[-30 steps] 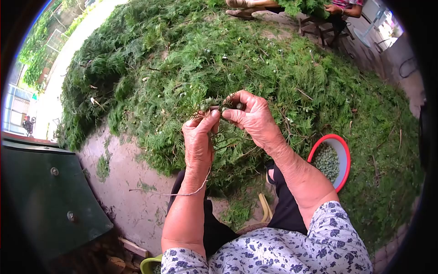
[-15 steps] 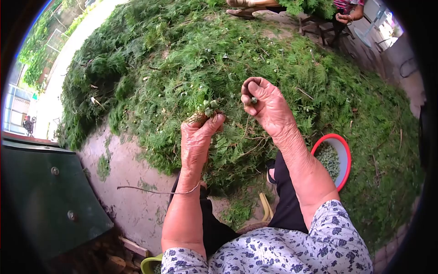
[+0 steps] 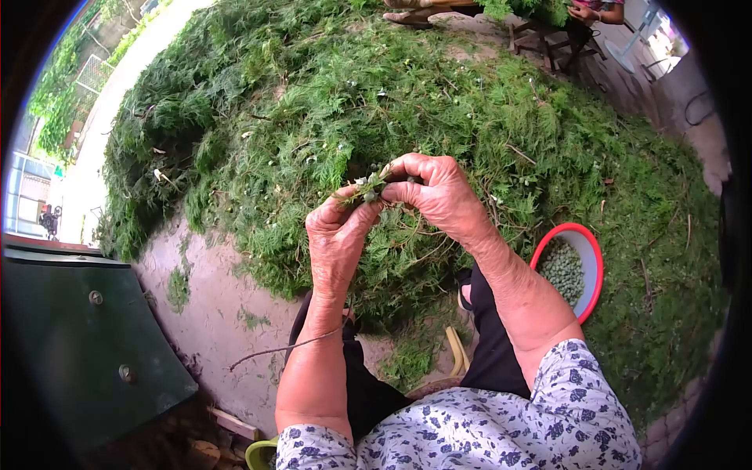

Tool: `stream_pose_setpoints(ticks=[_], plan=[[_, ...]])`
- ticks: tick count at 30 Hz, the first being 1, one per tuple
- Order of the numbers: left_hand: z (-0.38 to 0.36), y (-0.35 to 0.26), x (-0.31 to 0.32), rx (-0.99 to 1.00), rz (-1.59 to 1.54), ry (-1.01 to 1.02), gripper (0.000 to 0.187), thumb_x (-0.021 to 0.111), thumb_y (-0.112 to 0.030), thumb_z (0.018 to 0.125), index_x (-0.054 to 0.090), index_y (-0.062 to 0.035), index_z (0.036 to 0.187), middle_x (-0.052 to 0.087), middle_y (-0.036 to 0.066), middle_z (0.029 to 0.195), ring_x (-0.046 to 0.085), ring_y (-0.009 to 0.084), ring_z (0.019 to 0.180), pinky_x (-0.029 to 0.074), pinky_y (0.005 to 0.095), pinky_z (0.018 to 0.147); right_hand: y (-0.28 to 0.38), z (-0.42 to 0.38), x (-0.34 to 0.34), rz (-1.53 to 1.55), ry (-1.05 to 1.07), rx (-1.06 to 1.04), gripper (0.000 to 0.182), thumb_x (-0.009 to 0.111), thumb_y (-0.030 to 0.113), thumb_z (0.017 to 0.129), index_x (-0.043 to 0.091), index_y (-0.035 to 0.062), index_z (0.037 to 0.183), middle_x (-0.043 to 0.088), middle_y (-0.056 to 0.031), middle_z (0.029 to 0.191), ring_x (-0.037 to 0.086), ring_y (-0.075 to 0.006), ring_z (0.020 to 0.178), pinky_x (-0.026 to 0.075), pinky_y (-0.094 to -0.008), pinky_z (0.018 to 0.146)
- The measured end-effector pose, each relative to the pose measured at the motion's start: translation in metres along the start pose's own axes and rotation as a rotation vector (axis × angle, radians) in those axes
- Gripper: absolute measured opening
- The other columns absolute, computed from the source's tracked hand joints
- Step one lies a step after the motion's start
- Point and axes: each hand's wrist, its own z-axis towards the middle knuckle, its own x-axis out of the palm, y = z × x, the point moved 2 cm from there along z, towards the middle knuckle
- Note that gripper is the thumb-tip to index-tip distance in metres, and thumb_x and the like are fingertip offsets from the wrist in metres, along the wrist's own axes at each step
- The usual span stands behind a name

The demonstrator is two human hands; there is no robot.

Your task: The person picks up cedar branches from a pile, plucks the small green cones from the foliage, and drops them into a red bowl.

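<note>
Between my two hands is a small evergreen sprig [image 3: 368,188] bearing pale green seed cones. My left hand [image 3: 335,227] pinches its stem between thumb and fingers. My right hand [image 3: 442,196] has closed on the cones at the sprig's right side, thumb and fingertips touching there; exactly what lies inside its curled fingers is partly hidden. A thin brown twig [image 3: 274,354] sticks out across my left forearm. To the right of my right forearm, a red-rimmed basin [image 3: 597,270] holds many loose green cones [image 3: 562,270].
A broad heap of cut evergreen branches [image 3: 313,117] spreads ahead and to the right. At the top right, another person's hand [image 3: 583,13] is near greenery by a wooden stool [image 3: 540,43]. A dark green panel [image 3: 86,337] stands left, a yellow-green container [image 3: 258,454] bottom left.
My right hand has come left and down from beside the sprig to meet it at my left hand. The other person's hand has moved up and left toward the greenery.
</note>
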Motion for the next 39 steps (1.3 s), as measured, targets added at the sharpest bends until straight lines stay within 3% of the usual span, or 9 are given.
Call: stream_pose_setpoints(ticks=[4, 6, 12, 15, 21, 29, 34, 37, 39], plan=[[0.0, -0.001, 0.001, -0.003, -0.138, 0.015, 0.015, 0.063, -0.005, 0.079, 0.063, 0.0018, 0.093, 0.064, 0.005, 0.076, 0.056, 0.0093, 0.061, 0.044, 0.0212, 0.055, 0.003, -0.003, -0.001, 0.044, 0.037, 0.07, 0.017, 0.067, 0.013, 0.077, 0.063, 0.0017, 0.089, 0.058, 0.0018, 0.07, 0.052, -0.0044, 0.058, 0.042, -0.0195, 0.051], [0.0, -0.001, 0.001, -0.05, -0.172, 0.05, 0.015, 0.063, -0.006, 0.079, 0.064, 0.0021, 0.092, 0.064, 0.006, 0.076, 0.056, 0.0097, 0.059, 0.044, 0.0218, 0.055, -0.004, -0.005, -0.002, 0.513, 0.104, 0.361, 0.016, 0.065, 0.014, 0.079, 0.061, 0.0021, 0.089, 0.059, 0.0003, 0.071, 0.05, -0.0039, 0.052, 0.036, -0.0187, 0.042], [-0.001, -0.002, 0.005, -0.075, -0.234, 0.071, 0.014, 0.062, -0.007, 0.079, 0.064, 0.0016, 0.089, 0.063, 0.005, 0.073, 0.054, 0.0104, 0.057, 0.043, 0.0224, 0.054, -0.022, -0.005, -0.001, 0.923, 0.244, 0.433, 0.017, 0.062, 0.014, 0.082, 0.057, 0.0014, 0.093, 0.059, -0.002, 0.074, 0.048, -0.0053, 0.05, 0.03, -0.0179, 0.039], [0.0, 0.003, 0.001, -0.019, -0.241, 0.063, 0.014, 0.062, -0.008, 0.079, 0.064, 0.0012, 0.089, 0.063, 0.005, 0.073, 0.053, 0.01, 0.057, 0.042, 0.0224, 0.053, -0.025, -0.005, -0.004, 1.045, 0.224, 0.439, 0.018, 0.06, 0.014, 0.083, 0.055, 0.002, 0.095, 0.059, -0.0036, 0.079, 0.05, -0.0059, 0.055, 0.032, -0.018, 0.04], [-0.001, -0.003, 0.002, -0.096, -0.245, 0.021, 0.009, 0.062, -0.002, 0.077, 0.062, 0.0005, 0.086, 0.062, 0.007, 0.076, 0.055, 0.0141, 0.059, 0.042, 0.024, 0.05, -0.007, -0.001, -0.009, 0.996, 0.05, 0.379, 0.014, 0.057, 0.009, 0.085, 0.053, 0.0037, 0.097, 0.06, -0.0062, 0.083, 0.053, -0.0076, 0.06, 0.036, -0.0184, 0.042], [0.004, 0.002, -0.005, -0.047, -0.262, -0.041, 0.01, 0.061, -0.006, 0.08, 0.063, -0.0003, 0.088, 0.063, 0.007, 0.077, 0.055, 0.0125, 0.063, 0.041, 0.0234, 0.05, -0.014, -0.001, -0.015, 0.772, 0.003, 0.229, 0.016, 0.059, 0.004, 0.082, 0.054, 0.0024, 0.098, 0.06, -0.0084, 0.086, 0.052, -0.007, 0.06, 0.037, -0.0173, 0.044], [0.004, 0.001, -0.007, -0.045, -0.179, 0.034, 0.009, 0.063, -0.007, 0.079, 0.064, -0.0002, 0.085, 0.064, 0.007, 0.076, 0.056, 0.0118, 0.062, 0.043, 0.0236, 0.052, -0.006, 0.002, -0.02, 1.019, -0.06, 0.248, 0.013, 0.057, 0.006, 0.084, 0.054, 0.0035, 0.096, 0.058, -0.0065, 0.086, 0.053, -0.0078, 0.061, 0.038, -0.0177, 0.046], [0.001, 0.001, -0.001, -0.001, -0.159, 0.073, 0.012, 0.063, -0.011, 0.081, 0.065, -0.0007, 0.087, 0.063, 0.004, 0.072, 0.05, 0.0066, 0.056, 0.04, 0.02, 0.05, -0.006, -0.002, -0.019, 0.834, -0.045, 0.257, 0.016, 0.057, 0.005, 0.082, 0.055, 0.0033, 0.098, 0.058, -0.0017, 0.075, 0.054, -0.0057, 0.062, 0.039, -0.0178, 0.047], [0.001, -0.002, 0.0, 0.004, -0.12, 0.093, 0.012, 0.063, -0.011, 0.081, 0.066, -0.001, 0.087, 0.063, 0.004, 0.072, 0.049, 0.0061, 0.056, 0.04, 0.0196, 0.05, 0.005, -0.004, -0.014, 0.557, 0.132, 0.2, 0.022, 0.059, 0.008, 0.08, 0.056, 0.0036, 0.102, 0.056, 0.0006, 0.07, 0.05, -0.0045, 0.058, 0.036, -0.0168, 0.048]])
